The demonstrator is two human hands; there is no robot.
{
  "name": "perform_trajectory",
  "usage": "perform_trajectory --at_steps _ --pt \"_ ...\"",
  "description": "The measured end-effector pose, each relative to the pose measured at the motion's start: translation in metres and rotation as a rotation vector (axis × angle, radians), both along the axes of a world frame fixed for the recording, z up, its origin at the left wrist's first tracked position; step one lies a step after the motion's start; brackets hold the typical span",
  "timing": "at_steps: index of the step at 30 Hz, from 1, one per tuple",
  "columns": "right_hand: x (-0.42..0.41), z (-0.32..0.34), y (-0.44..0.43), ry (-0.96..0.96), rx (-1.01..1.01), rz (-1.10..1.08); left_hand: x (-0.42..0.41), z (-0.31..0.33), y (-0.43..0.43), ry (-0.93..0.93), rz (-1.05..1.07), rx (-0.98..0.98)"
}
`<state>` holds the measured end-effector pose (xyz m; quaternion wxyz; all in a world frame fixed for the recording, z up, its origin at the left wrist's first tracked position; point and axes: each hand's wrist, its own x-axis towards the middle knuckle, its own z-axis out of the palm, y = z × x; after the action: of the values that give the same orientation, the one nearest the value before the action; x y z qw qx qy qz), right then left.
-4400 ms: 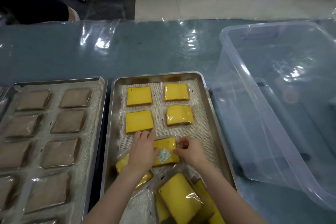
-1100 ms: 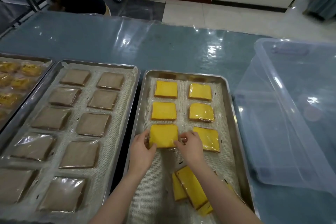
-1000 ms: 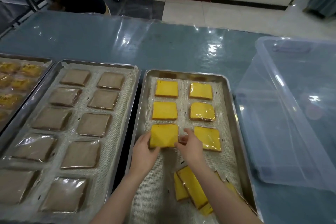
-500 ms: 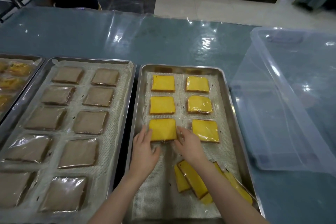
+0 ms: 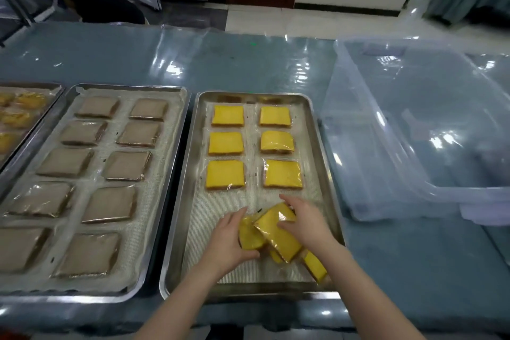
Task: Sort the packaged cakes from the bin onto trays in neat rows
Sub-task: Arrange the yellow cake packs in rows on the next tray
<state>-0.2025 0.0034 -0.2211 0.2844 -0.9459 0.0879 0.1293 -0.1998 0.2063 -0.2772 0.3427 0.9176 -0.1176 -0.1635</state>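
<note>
A steel tray (image 5: 179, 229) in front of me holds several yellow packaged cakes laid flat in two columns, the nearest row ending with one cake (image 5: 225, 175) on the left and another (image 5: 283, 174) on the right. At the tray's near end lies a loose pile of yellow cakes (image 5: 278, 237). My left hand (image 5: 229, 240) grips a yellow cake (image 5: 249, 236) at the pile's left side. My right hand (image 5: 306, 223) holds the top cake of the pile at its right edge. A clear plastic bin (image 5: 414, 130) stands to the right, tilted, with nothing visible inside.
A second steel tray (image 5: 154, 201) to the left carries brown packaged cakes (image 5: 110, 207) in two columns. A third tray (image 5: 16, 116) with yellow cakes shows at the far left edge. The blue table (image 5: 220, 63) is covered in clear film. A dark-clothed person (image 5: 91, 0) is beyond the table.
Both hands let go of the left cake of the third row, which now lies flat, and drew back to the loose pile, taking hold of cakes there.
</note>
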Motion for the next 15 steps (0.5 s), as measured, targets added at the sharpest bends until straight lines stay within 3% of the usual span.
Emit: perform_trajectory --at_steps 6,8,12,15 --pt "-0.006 0.014 -0.038 0.121 -0.272 0.070 0.000 0.010 0.015 -0.118 0.008 0.016" --pt "-0.008 0.014 -0.033 0.085 -0.347 0.063 -0.001 0.013 0.023 -0.171 0.026 0.050" --pt "-0.009 0.011 0.004 -0.136 -0.136 0.088 0.000 0.016 0.036 -0.194 0.063 0.062" --pt "-0.005 0.003 0.040 -0.067 0.016 0.129 0.005 0.014 0.045 -0.199 0.056 0.042"
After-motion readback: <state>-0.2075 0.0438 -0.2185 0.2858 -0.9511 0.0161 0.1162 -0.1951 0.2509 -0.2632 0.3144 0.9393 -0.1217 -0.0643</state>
